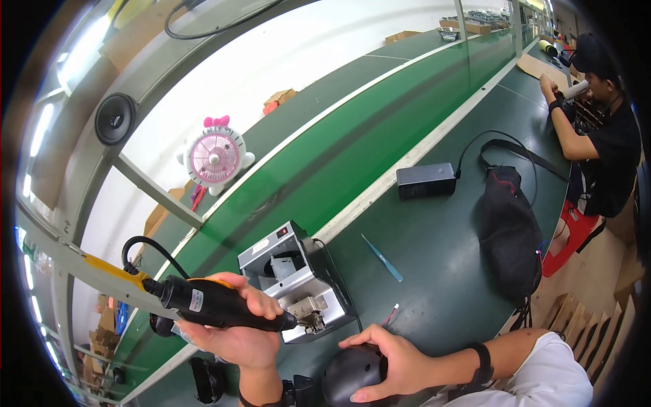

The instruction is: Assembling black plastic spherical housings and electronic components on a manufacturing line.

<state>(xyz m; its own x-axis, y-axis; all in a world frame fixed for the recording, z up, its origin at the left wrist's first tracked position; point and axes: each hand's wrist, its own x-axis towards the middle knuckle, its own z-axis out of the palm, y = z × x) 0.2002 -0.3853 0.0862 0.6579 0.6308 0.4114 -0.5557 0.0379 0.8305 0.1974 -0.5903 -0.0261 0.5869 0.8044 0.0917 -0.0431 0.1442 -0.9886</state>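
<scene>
My left hand [241, 342] is closed around a black electric screwdriver [217, 306] with a yellow trim and a cable at its rear. Its tip points right, at the front of a grey metal screw feeder [332, 271]; whether they touch I cannot tell. Lower down, my right hand [410, 359] grips a round black domed housing [351, 378], thumb and fingers spread over its side. A small white plug [396, 307] on thin wires sticks up just beyond that hand. The housing's underside is hidden.
Blue tweezers [382, 258], a black power adapter [426, 180] and a black mesh bag [510, 237] lie on the green bench. A green conveyor belt [380, 146] runs behind. A pink-and-white fan [215, 157] stands beyond. At far right a person [600, 129] works seated.
</scene>
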